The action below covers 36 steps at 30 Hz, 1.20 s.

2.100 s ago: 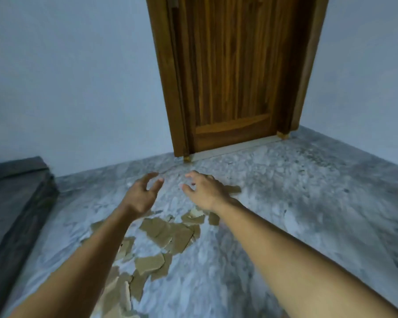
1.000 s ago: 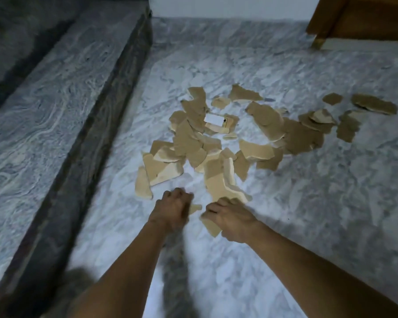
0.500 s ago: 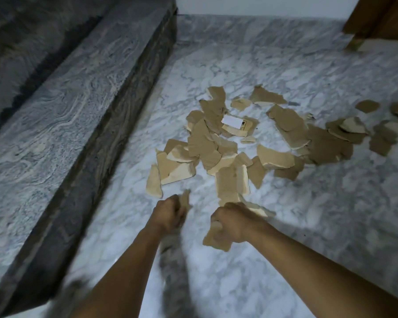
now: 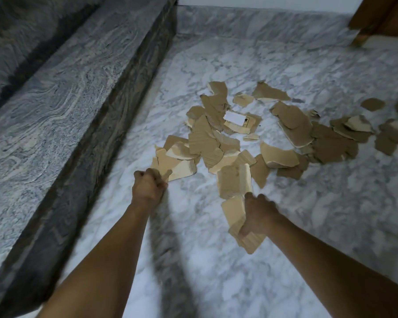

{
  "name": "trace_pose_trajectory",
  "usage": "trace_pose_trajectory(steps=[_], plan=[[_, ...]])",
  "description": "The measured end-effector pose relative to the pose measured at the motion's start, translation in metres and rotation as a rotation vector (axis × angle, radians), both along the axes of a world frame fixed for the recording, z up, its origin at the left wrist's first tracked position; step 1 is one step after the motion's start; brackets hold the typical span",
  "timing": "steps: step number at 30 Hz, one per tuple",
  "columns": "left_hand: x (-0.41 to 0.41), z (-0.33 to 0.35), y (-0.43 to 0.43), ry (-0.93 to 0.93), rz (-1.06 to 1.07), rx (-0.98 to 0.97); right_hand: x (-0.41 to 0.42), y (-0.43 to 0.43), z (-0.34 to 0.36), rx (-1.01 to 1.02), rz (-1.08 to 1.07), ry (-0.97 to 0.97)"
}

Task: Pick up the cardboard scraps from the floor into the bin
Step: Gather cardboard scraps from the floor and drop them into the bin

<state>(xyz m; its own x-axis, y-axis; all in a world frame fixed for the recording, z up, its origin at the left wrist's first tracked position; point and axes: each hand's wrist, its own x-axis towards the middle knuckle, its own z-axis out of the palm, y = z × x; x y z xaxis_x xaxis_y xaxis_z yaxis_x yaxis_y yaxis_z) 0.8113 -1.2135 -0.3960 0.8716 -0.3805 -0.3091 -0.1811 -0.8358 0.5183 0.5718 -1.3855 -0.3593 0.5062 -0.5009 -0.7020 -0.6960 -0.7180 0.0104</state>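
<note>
Head view: my right hand (image 4: 258,216) gripped a pale scrap (image 4: 233,211) at lower centre. My left hand (image 4: 148,187) was curled at the pile's near-left edge; I couldn't tell whether it held anything. The other cardboard scraps (image 4: 216,143) lay scattered across the marble floor (image 4: 308,226) from centre to the right edge, and a stone ledge (image 4: 67,99) ran along the left.

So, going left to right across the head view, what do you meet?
Grey stone ledge → left hand → right hand gripping a cardboard scrap → wooden door frame. The scrap pile spans too wide to place.
</note>
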Motion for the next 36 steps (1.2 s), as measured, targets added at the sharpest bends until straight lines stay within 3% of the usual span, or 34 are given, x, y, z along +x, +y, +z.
trace_pose_trajectory(steps=[3,6,8,11,15,18,22,26,28,32,36], plan=[[-0.007,0.005,-0.002,0.011,0.055,-0.035,0.002,-0.002,-0.005,-0.001,-0.126,-0.021],[-0.014,0.005,0.000,0.032,0.108,-0.092,0.002,-0.003,-0.004,0.007,0.021,0.063],[-0.017,0.003,0.006,-0.017,0.057,-0.048,0.003,-0.005,-0.003,0.126,0.113,0.104],[-0.007,0.006,0.014,-0.037,-0.042,0.041,0.016,-0.026,0.006,0.325,0.055,0.052],[0.019,0.015,0.003,-0.074,-0.151,0.046,0.050,-0.066,0.021,0.070,0.079,-0.179],[0.026,0.015,-0.023,-0.046,-0.256,0.024,0.064,-0.068,0.007,-0.080,0.093,-0.147],[0.029,-0.010,-0.051,-0.015,-0.221,0.089,0.066,-0.048,-0.019,-0.206,-0.075,-0.077],[0.024,-0.015,-0.055,-0.008,0.000,-0.032,0.057,-0.039,-0.023,-0.088,-0.338,-0.371],[0.023,-0.012,-0.051,-0.004,0.010,-0.049,0.050,-0.038,-0.023,-0.024,-0.448,-0.485],[0.010,0.005,-0.044,0.041,0.088,-0.081,0.041,-0.032,-0.027,0.003,-0.491,-0.488],[0.001,0.021,-0.037,0.080,0.069,-0.149,0.021,-0.044,-0.027,0.221,-0.597,-0.449]])
